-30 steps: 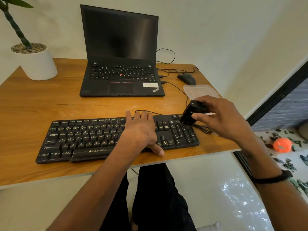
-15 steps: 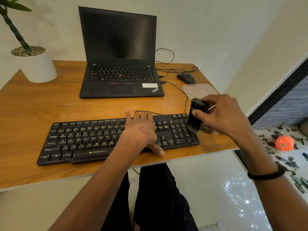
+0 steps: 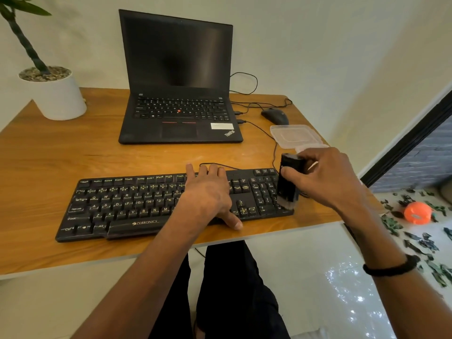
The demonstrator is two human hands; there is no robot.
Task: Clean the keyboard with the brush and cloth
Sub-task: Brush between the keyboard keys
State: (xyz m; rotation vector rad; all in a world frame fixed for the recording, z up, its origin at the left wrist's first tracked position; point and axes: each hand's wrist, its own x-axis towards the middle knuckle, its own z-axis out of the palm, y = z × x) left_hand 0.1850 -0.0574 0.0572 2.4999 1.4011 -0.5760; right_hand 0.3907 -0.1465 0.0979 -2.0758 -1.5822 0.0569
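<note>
A black Zebronics keyboard [image 3: 127,204] lies along the front of the wooden desk [image 3: 73,155]. My left hand [image 3: 208,194] rests flat on its middle keys, fingers straight, thumb at the front edge. My right hand [image 3: 320,177] grips a black brush [image 3: 288,182] held upright, its pale bristles touching the number pad at the keyboard's right end. No cloth is in view.
An open black laptop [image 3: 178,113] stands behind the keyboard. A black mouse [image 3: 275,116] with cables and a clear plastic lid [image 3: 296,137] lie at the back right. A white plant pot [image 3: 58,96] sits at the back left. The desk's right edge is close to the brush.
My right hand has turned the brush from tilted to upright and lowered it onto the number pad. My left hand has stayed on the keys.
</note>
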